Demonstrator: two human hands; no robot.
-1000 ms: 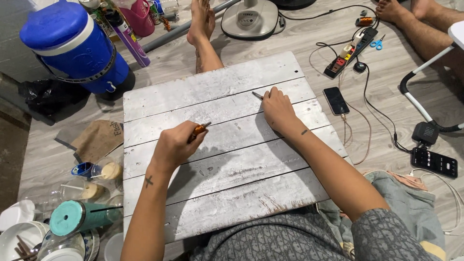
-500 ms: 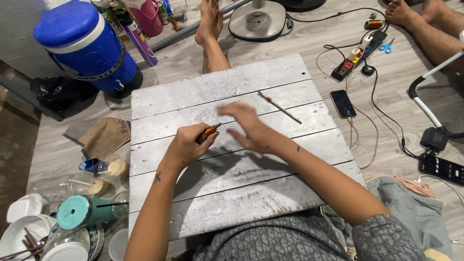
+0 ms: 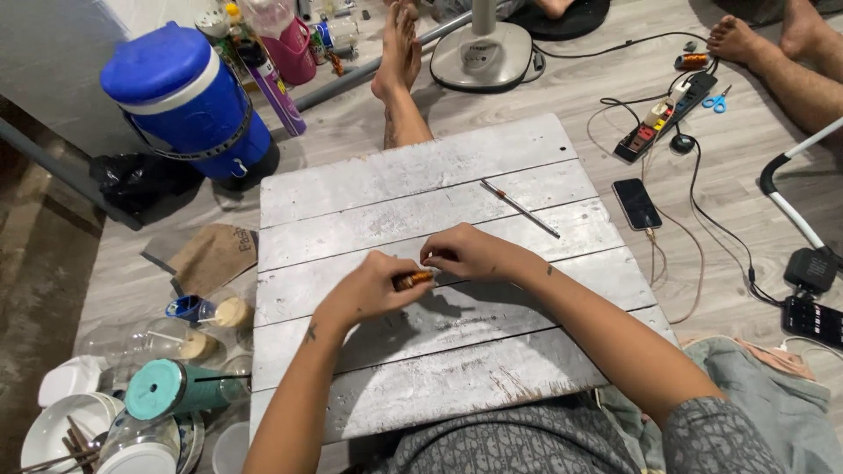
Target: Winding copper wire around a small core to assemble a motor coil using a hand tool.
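Fingers hide most of a small orange-brown object (image 3: 413, 280), its kind unclear. The left hand (image 3: 369, 290) pinches it above the white plank board (image 3: 421, 175); the right hand (image 3: 465, 254), fingers curled, touches its far end.

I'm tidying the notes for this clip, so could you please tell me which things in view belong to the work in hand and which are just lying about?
In hand:
- left hand and right hand, together on the small brown piece
- white plank board beneath them
- thin rod on the board, possibly

Lying about:
- blue cooler
- teal tumbler
- phone
- power strip
- scissors
- fan base
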